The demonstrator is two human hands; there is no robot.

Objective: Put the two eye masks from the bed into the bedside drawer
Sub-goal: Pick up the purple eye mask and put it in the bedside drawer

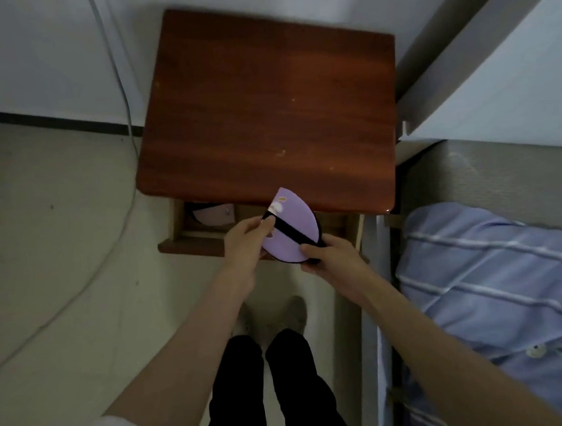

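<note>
A pale cable (pixel 122 90) hangs down the wall at far left and trails over the floor. Next, the open bedside drawer (pixel 206 232) juts out below the wooden nightstand (pixel 262 104); inside its left part lies a purple shape (pixel 213 216), likely the first eye mask. The left hand (pixel 244 242) pinches the upper-left end of the second eye mask (pixel 289 227), and the right hand (pixel 331 254) holds its lower-right end, so both grips are closed on it. The mask's long axis runs from upper left to lower right, its black strap (pixel 288 231) along it. It hovers just above the drawer's right part, partly under the nightstand's overhanging edge; that edge looks like the only obstacle. The bed (pixel 502 280) lies at right.
</note>
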